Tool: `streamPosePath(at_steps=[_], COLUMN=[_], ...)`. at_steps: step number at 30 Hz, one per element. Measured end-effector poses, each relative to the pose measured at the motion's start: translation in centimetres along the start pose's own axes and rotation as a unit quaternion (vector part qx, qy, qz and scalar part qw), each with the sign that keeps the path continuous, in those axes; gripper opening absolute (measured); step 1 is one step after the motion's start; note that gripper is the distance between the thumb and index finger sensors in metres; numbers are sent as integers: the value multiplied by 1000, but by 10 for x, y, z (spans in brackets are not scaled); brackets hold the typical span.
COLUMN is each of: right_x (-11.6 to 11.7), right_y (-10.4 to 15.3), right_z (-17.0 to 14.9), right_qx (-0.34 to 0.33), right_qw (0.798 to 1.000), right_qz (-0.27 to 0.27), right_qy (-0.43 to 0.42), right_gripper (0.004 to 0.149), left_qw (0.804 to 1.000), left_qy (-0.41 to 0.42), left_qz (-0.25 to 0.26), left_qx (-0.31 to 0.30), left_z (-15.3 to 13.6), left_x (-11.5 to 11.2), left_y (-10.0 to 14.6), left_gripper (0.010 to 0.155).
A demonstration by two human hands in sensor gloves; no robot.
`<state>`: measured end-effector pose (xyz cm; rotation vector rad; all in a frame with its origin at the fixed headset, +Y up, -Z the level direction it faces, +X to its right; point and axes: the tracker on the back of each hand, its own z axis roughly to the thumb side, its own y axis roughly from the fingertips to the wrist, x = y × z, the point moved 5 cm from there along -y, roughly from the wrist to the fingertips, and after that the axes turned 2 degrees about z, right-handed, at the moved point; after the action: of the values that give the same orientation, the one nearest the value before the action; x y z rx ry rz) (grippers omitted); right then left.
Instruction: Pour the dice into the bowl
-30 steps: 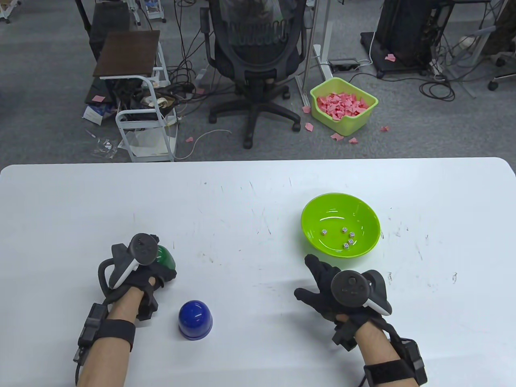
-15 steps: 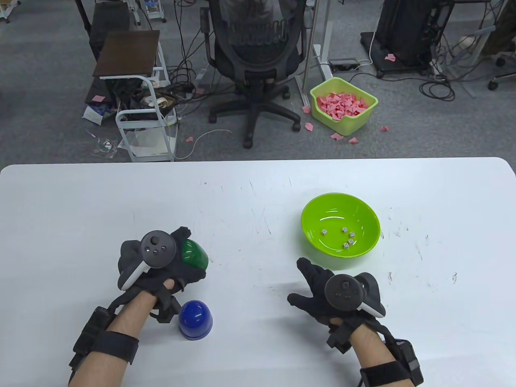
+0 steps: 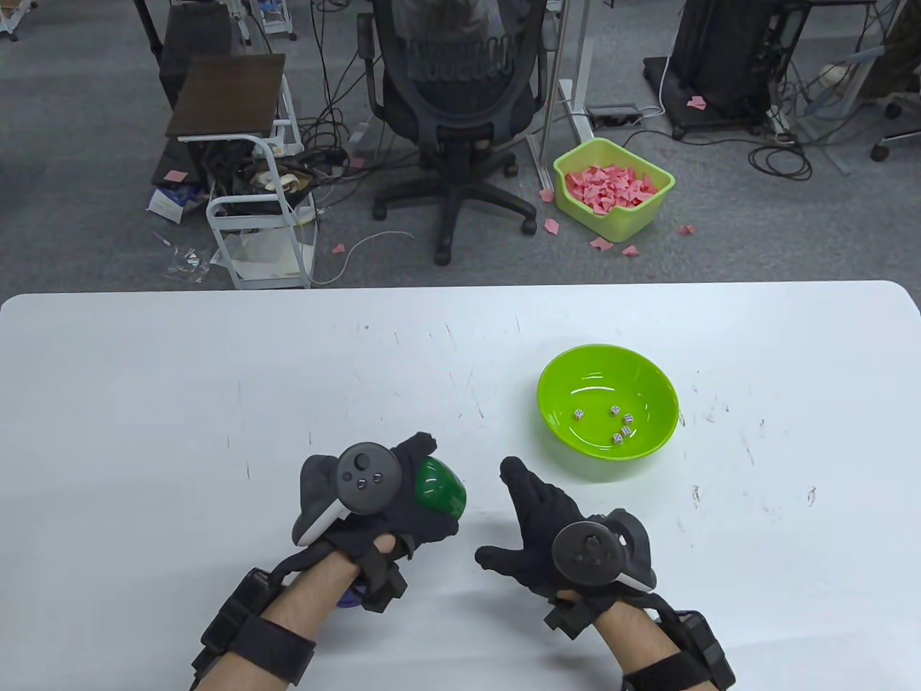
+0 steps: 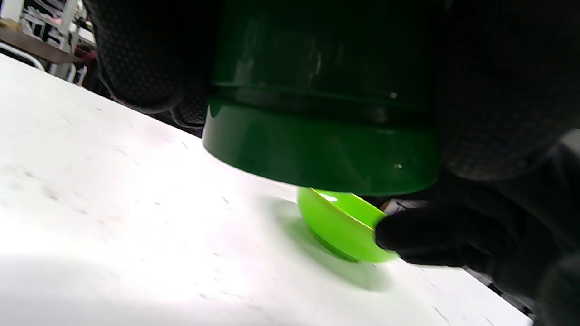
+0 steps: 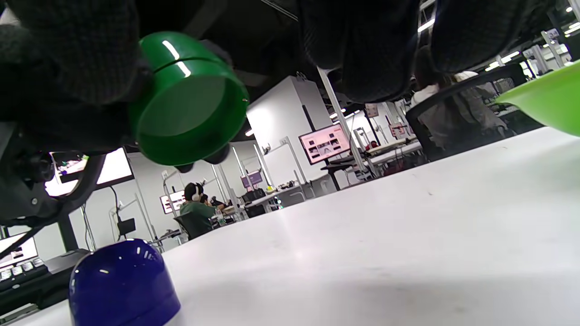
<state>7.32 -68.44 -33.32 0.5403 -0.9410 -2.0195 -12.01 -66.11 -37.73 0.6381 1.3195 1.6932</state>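
Observation:
My left hand (image 3: 403, 504) grips a dark green dice cup (image 3: 440, 488) and holds it above the table, left of the lime green bowl (image 3: 647, 450). The cup fills the top of the left wrist view (image 4: 317, 149) and shows in the right wrist view (image 5: 186, 104) with its closed base facing the camera. Several white dice (image 3: 620, 425) lie in the bowl. My right hand (image 3: 529, 525) is open and empty, fingers spread, just right of the cup and near the bowl's front left.
A blue dice cup (image 5: 120, 285) stands upside down on the table near the front edge, mostly hidden under my left wrist in the table view (image 3: 349, 601). The white table (image 3: 216, 374) is scuffed. Beyond it stand a chair and a bin of pink paper.
My left hand has carried the green cup up and to the right, toward the bowl, passing over the blue cup. My right hand has shifted left and toward me, still open.

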Motion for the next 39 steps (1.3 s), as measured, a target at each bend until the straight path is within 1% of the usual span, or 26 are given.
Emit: streamPosePath(at_steps=[4,8,13,15,16,18,20,22,25,30,35,37,39], right_x=[5,8,11,11,11,11,10,10,10,11,11,10,7], right_y=[-1,-1,-1,-2,-2,-2,-2,-2,-2,-2,-2,-2,-1], right_z=[6,6,6,5,5,3,2,0,-2,-8,-17,-19,-22], right_qx=[-4,-1,5,6,6,7,10,13,16,27,39,44,46], right_qw=[1000,1000,999,999,999,998,997,996,995,994,994,994,994], right_qz=[1,4,18,20,21,21,21,19,19,25,25,23,19], right_qy=[-15,-25,-37,-46,-47,-52,-70,-89,-94,-99,-97,-97,-95], right_gripper=[121,122,120,120,120,119,119,119,119,118,118,117,117], left_qw=[1000,999,998,997,996,994,992,992,993,995,997,998,1000], left_qy=[14,24,31,34,39,40,33,14,6,26,42,35,11], left_qz=[-13,-28,-38,-53,-73,-93,-109,-110,-96,-76,-45,-34,-21], left_qx=[-12,-26,-30,-33,-33,-39,-48,-62,-68,-63,-44,-34,-20], left_z=[15,27,32,32,32,33,35,37,38,34,16,7,-8], left_x=[-16,-28,-32,-34,-35,-35,-32,-26,-17,4,31,40,48], left_y=[0,1,2,2,3,4,5,6,7,6,5,6,7], left_gripper=[107,107,107,106,106,106,105,104,104,103,103,102,101])
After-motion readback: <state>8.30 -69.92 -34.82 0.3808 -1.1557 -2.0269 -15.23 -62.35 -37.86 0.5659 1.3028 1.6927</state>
